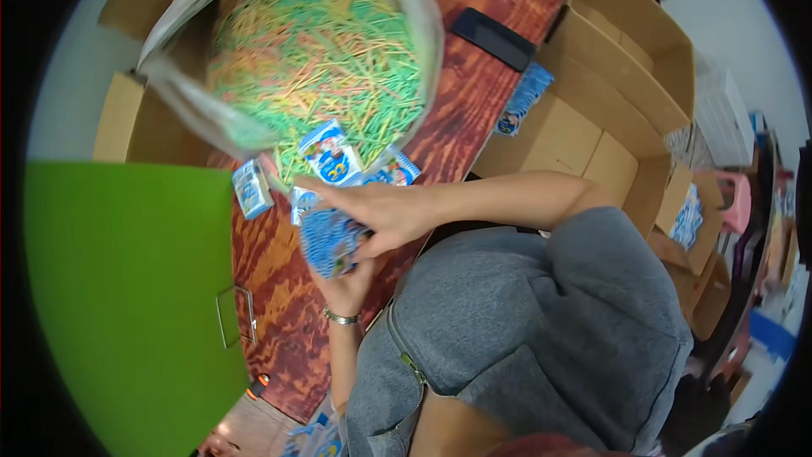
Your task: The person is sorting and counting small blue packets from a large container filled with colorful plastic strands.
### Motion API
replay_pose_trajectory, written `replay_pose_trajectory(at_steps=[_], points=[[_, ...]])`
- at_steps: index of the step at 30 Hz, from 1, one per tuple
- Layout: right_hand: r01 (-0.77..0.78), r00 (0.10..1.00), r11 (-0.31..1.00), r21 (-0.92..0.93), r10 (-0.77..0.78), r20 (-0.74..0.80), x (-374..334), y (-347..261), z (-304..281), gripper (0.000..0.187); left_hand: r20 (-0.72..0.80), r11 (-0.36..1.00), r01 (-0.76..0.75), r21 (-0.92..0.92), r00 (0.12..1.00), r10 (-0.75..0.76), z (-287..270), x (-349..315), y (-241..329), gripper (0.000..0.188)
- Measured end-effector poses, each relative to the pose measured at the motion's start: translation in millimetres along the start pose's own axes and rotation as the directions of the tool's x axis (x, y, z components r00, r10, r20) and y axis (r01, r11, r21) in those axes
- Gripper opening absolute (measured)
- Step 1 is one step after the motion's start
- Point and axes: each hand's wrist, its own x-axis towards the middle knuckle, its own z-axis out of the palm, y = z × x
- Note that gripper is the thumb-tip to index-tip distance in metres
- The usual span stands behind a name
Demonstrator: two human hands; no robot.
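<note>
A bag of sticks lies on the table, behind small packets; a phone lies right.

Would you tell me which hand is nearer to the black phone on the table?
Right. The right hand lies below-left of the black phone; the left hand sits lower still, under the blue packets.

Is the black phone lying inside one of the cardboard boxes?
No, the black phone lies flat on the wooden table, beside the cardboard box.

Blue-and-white packets, green, yellow and orange sticks, red-brown wood-grain table, green sheet.
</note>
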Motion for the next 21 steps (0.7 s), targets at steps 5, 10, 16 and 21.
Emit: replay_pose_trajectory(at_steps=[5,10,16,21], points=[[-0.185,0.937,0.983,-0.017,0.171,-0.304,-124,-15,-49,0.095,0.526,0.96,-0.263,0.099,0.832,0.174,94,42,66,0.1],[-0.283,0.623,0.855,0.435,0.509,-0.594,-235,17,-63,0.079,0.71,0.849,-0.528,0.014,0.603,0.363,196,64,92,0.102],[-0.311,0.336,0.802,0.511,0.595,-0.73,-355,183,-94,0.072,0.696,0.963,-0.269,0.028,0.697,0.174,193,73,87,0.081],[-0.666,0.164,0.639,0.384,0.629,-0.76,-384,333,-86,0.068,0.648,0.94,-0.265,0.215,0.759,0.066,155,61,84,0.064]])
